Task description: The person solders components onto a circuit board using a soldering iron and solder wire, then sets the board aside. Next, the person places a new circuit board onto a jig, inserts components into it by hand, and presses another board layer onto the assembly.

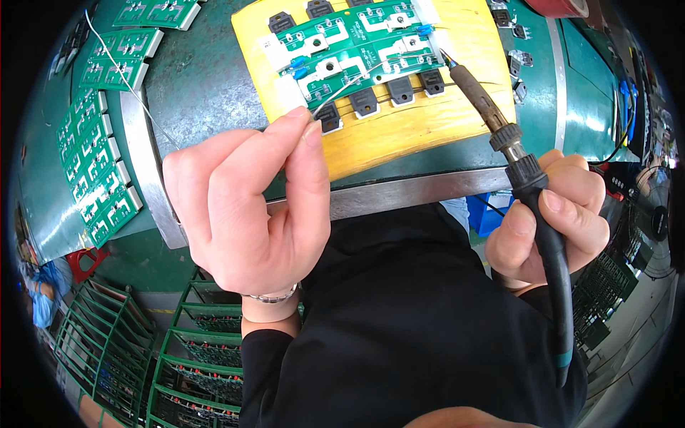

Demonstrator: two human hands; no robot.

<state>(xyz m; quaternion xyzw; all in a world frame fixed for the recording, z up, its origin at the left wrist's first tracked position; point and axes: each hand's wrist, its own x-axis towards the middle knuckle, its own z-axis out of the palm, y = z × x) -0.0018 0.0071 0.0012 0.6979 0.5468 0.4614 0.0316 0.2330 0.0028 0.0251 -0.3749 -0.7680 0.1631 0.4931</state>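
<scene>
My left hand [250, 192] pinches a thin strand of solder wire [337, 93] between thumb and forefinger. The wire's end reaches over a green circuit board [357, 53], and its tail trails off to the upper left. In my right hand [553, 221] is a soldering iron [524, 171], its tip at the board's right edge; whether it touches cannot be told. The board lies on a yellow block [457, 107]. Black three-legged components [364, 103] stick out along its near and far sides, and small blue parts [298, 68] sit at its ends.
More green boards [89, 157] lie in a row on the green bench [193, 64] at the left. Loose black components [519, 60] are right of the block. A metal strip [399, 194] edges the bench. Green racks [200, 357] stand below left, a blue bin [489, 214] below right.
</scene>
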